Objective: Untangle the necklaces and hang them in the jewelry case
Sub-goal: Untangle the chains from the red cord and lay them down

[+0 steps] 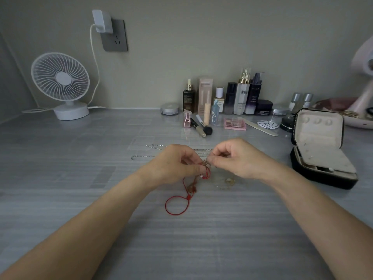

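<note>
A grey streaked table (80,178) meets a plain beige wall. A white desk fan (60,81) stands at left, a charger (102,21) is plugged in above it, cosmetics bottles (242,93) line the centre-right and an open black jewelry case (319,146) sits far right. Silver chains (141,157) lie mid-table. Just in front, the left hand (175,164), fingers curled, pinches a tangle of necklaces (206,164) whose red cord (175,205) loops on the table. The right hand (238,158) pinches the same tangle from the other side.
</note>
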Motion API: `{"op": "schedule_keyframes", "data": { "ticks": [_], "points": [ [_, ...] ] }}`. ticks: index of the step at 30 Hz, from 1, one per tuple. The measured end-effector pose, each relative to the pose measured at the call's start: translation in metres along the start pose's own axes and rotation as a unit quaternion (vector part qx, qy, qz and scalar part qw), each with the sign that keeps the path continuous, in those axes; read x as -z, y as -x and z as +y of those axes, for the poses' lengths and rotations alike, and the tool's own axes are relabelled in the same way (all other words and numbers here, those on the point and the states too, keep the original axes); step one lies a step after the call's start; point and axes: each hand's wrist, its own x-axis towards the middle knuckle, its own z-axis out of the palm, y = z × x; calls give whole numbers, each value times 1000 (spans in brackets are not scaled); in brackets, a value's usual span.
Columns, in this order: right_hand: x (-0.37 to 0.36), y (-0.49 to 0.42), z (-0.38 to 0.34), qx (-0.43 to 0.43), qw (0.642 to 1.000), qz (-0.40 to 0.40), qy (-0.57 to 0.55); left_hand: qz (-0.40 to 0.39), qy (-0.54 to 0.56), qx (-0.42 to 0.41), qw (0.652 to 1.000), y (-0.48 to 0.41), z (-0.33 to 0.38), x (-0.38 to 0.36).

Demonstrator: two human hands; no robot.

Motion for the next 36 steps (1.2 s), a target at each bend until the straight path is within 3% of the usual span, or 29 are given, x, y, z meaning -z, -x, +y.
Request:
{"op": "schedule_keyframes", "data": {
  "ticks": [13, 20, 25, 29, 32, 36],
  "points": [
    [1, 1, -3, -30, 999, -10, -44, 3, 1, 49, 999, 2, 4, 11],
    [-5, 3, -6, -39, 993, -37, -107, 2, 147, 99, 984, -1, 5, 9],
    [-8, 5, -9, -65, 984, -60, -155, -14, 287, 139, 948, -2, 4, 9],
    [-8, 5, -9, -75, 985, -88, -128, -44, 371, 170, 912, -3, 5, 13],
    [-7, 5, -7, -65, 989, -95, -94, -21, 383, 187, 904, -3, 6, 13],
    [-3, 4, -4, -52, 995, -68, -55, -8, 339, 177, 924, -2, 6, 12]
  ]
}}
